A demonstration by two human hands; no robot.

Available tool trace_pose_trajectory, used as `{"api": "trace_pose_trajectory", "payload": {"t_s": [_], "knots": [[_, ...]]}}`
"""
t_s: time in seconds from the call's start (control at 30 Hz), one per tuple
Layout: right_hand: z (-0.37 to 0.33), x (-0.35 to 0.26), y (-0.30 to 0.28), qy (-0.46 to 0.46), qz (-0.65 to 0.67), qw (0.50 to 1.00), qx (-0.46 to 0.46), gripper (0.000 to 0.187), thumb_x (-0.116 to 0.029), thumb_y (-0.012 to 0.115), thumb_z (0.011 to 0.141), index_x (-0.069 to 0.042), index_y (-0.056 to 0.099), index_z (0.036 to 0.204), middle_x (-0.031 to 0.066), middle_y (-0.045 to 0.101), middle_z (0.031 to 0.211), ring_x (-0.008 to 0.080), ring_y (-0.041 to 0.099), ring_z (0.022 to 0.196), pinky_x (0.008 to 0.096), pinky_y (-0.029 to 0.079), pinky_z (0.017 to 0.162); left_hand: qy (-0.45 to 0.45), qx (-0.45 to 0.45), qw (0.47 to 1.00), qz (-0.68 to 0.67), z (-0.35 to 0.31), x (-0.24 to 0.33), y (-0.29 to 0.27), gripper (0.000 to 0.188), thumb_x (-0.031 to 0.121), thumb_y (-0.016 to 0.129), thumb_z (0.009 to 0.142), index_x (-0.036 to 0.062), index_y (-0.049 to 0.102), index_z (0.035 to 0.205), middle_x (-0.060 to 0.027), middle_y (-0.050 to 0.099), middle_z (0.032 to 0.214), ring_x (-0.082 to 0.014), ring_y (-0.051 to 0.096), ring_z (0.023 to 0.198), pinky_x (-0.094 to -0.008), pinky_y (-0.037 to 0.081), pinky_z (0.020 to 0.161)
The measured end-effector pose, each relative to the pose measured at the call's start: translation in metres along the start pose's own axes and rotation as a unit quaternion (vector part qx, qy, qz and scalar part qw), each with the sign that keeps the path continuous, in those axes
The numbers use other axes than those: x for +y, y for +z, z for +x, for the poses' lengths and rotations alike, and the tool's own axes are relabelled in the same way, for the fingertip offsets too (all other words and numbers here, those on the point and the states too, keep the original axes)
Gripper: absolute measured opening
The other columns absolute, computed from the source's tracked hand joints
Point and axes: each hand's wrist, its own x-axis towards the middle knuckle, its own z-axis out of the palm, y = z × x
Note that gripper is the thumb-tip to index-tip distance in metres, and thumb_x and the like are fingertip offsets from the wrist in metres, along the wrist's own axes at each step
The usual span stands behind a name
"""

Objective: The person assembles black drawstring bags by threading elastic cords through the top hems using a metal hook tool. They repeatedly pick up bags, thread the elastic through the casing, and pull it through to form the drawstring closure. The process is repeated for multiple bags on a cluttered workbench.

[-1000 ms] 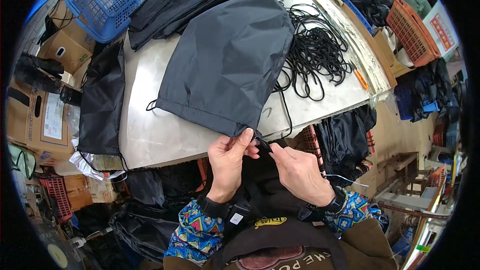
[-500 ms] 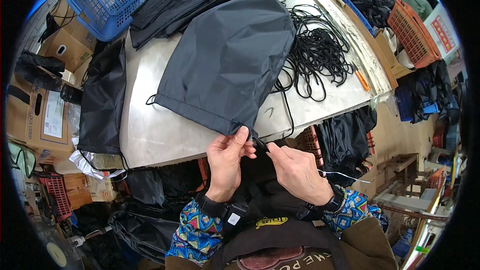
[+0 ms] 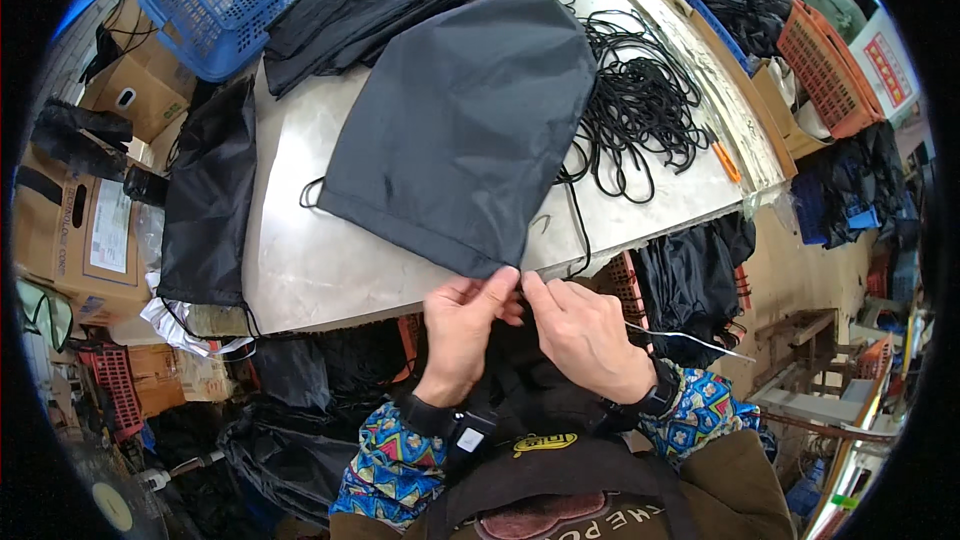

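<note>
A black fabric drawstring bag [image 3: 460,130] lies flat on the pale tabletop, its hemmed edge toward me. A small loop of cord [image 3: 311,193] pokes out of the hem's left corner. My left hand [image 3: 462,325] is closed, thumb and fingers pinching the hem's right corner. Right beside it, my right hand [image 3: 585,332] is closed at the same corner, the fingertips of both hands almost touching. A thin whitish wire-like strip [image 3: 695,341] sticks out behind my right hand. Whatever lies between the right fingertips is hidden.
A tangled heap of black cords [image 3: 645,105] lies right of the bag, near an orange-handled tool [image 3: 726,161]. Behind are folded black fabric [image 3: 390,5] and a blue basket [image 3: 225,10]. Another black bag [image 3: 210,200] hangs over the table's left edge. Cardboard boxes [image 3: 85,230] stand left.
My right hand has moved left and up, closing against the left fingertips at the bag's corner. The dark cord end that showed between the hands is now hidden. The bag has shifted slightly.
</note>
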Motion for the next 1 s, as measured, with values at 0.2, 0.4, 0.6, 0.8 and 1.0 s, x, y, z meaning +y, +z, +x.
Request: {"api": "trace_pose_trajectory", "payload": {"t_s": [0.2,0.4,0.6,0.8,1.0], "knots": [[-0.002,0.033,-0.017,-0.027,0.127,0.991,-0.035,0.025,-0.010,0.062,0.082,-0.003,0.059,0.106,0.0117,0.061,0.077,0.0303,0.061,0.069,0.0375,0.050,0.058,0.090,0.066,0.992,-0.066,0.012,0.016,-0.018,0.019,0.017,0.067,0.087,0.0013,0.058,0.081,-0.0051,0.058,0.065,-0.0100,0.054,0.053,-0.0239,0.046,0.047],[-0.002,0.044,-0.050,0.031,0.104,0.992,-0.064,0.019,0.000,0.064,0.078,-0.002,0.065,0.097,0.0144,0.059,0.073,0.0324,0.060,0.063,0.0377,0.047,0.055,0.002,-0.069,0.995,0.068,0.009,0.000,-0.006,0.023,0.022,0.065,0.089,0.0037,0.057,0.078,-0.0042,0.058,0.063,-0.0100,0.056,0.054,-0.0246,0.048,0.049],[-0.002,0.031,-0.048,0.055,0.185,0.975,-0.111,0.021,-0.002,0.064,0.081,0.000,0.062,0.102,0.0166,0.058,0.075,0.0343,0.059,0.066,0.0368,0.046,0.058,0.095,0.047,0.990,-0.089,0.028,0.017,-0.029,0.026,0.026,0.055,0.096,0.0034,0.059,0.084,-0.0028,0.059,0.070,-0.0092,0.056,0.056,-0.0230,0.048,0.047],[-0.021,0.057,-0.071,0.153,0.196,0.954,-0.165,0.011,-0.001,0.062,0.082,0.003,0.065,0.092,0.0172,0.062,0.071,0.0281,0.063,0.062,0.0311,0.048,0.058,0.096,0.039,0.994,0.033,0.036,0.014,-0.025,0.040,0.037,0.051,0.097,0.0027,0.059,0.076,-0.0022,0.058,0.063,-0.0071,0.054,0.051,-0.0216,0.043,0.045],[0.014,0.036,-0.040,0.163,0.290,0.930,-0.156,0.012,-0.007,0.060,0.088,0.004,0.063,0.088,0.0099,0.061,0.063,0.0136,0.056,0.055,0.0264,0.043,0.053,0.103,-0.088,0.982,0.135,0.014,-0.007,-0.004,0.041,0.031,0.050,0.098,-0.0007,0.063,0.076,-0.0041,0.059,0.062,-0.0084,0.055,0.056,-0.0229,0.043,0.051]]}}
